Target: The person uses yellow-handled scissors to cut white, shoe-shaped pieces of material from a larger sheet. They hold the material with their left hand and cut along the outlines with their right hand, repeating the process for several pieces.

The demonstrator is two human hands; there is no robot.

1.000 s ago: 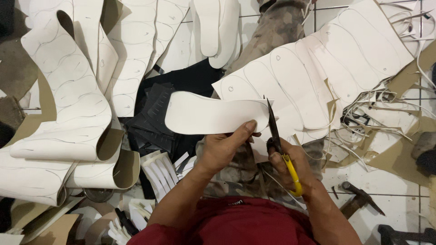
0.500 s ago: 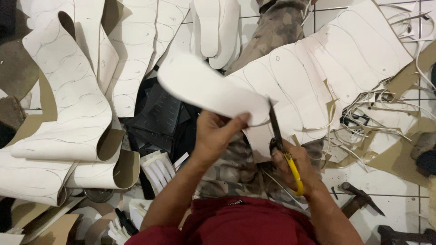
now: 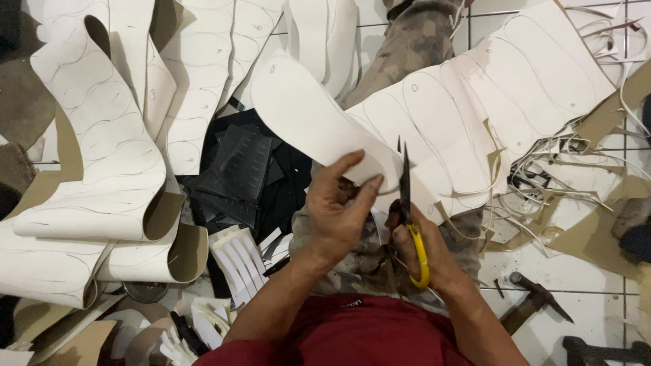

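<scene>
Insole blank (image 3: 308, 112): a white, sole-shaped cut-out, held raised over the lap and slanting up to the left. The left hand (image 3: 339, 210) pinches its near end, thumb on top and fingers underneath. The right hand (image 3: 424, 254) is closed round the yellow handles of the scissors (image 3: 405, 203); the dark blades point upward, nearly closed, just beside the pinched end of the blank. A marked white sheet (image 3: 488, 102) with traced sole outlines lies across the knee behind the blades. Rolled sheets (image 3: 102, 156) stand to the left, offcut strips (image 3: 563, 169) lie to the right, and a hammer (image 3: 536, 298) rests on the tiled floor.

Risks, as judged: the left thumb sits close to the blades, so a hurried cut could nick it. The blank is held by one end only; it may flex and send the blades off the edge line. The sheet behind could be caught in the same cut.
</scene>
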